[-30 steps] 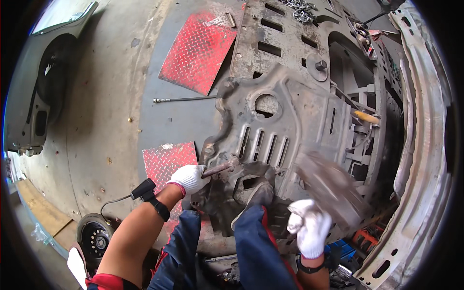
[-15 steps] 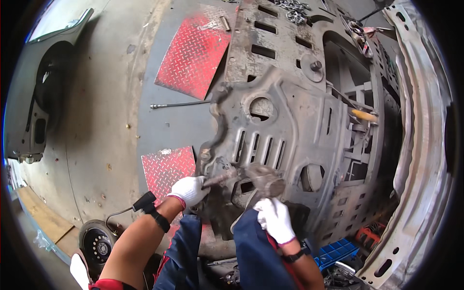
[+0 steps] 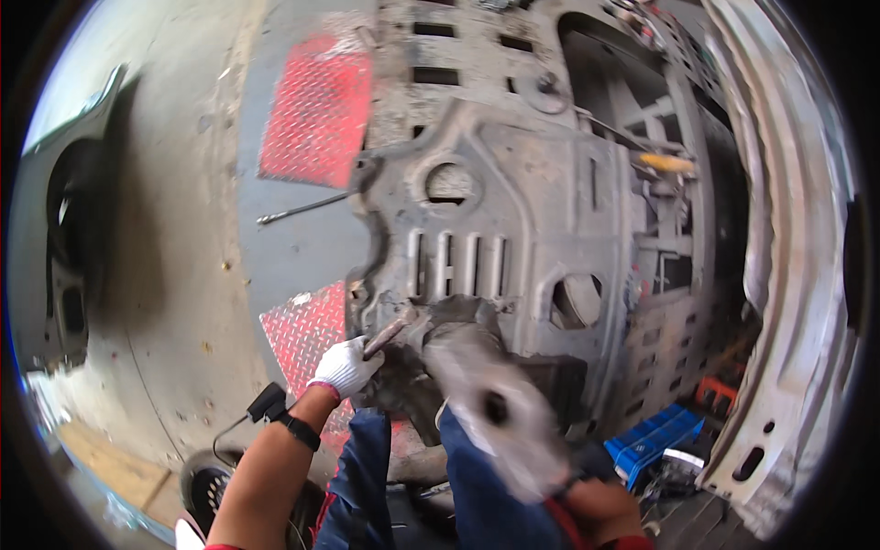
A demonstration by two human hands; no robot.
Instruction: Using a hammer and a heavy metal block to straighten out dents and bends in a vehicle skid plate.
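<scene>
My left hand point(image 3: 346, 367), in a white knit glove, grips a short metal bar point(image 3: 390, 332) like a chisel or punch. Its far tip points to the lower left part of a grey stamped metal panel point(image 3: 541, 202). Closer to the camera, a heavy hammer point(image 3: 463, 367) is smeared by motion, a dark hole showing in its head. My right hand point(image 3: 536, 472) is mostly hidden behind and blurred with it, the forearm coming from the lower right. Crumpled dark metal point(image 3: 408, 390) lies beneath the bar, by my knees.
Red tread plates point(image 3: 316, 110) lie at the left, with a thin rod point(image 3: 302, 209) between them. A loose fender point(image 3: 55, 266) stands far left. A long metal beam point(image 3: 788, 257) runs along the right. A blue case point(image 3: 651, 445) sits lower right, a wheel point(image 3: 206, 486) lower left.
The hammer has swung up from the panel toward the camera and my right side. My left hand keeps the bar at nearly the same spot. The view has shifted, moving the scene leftward.
</scene>
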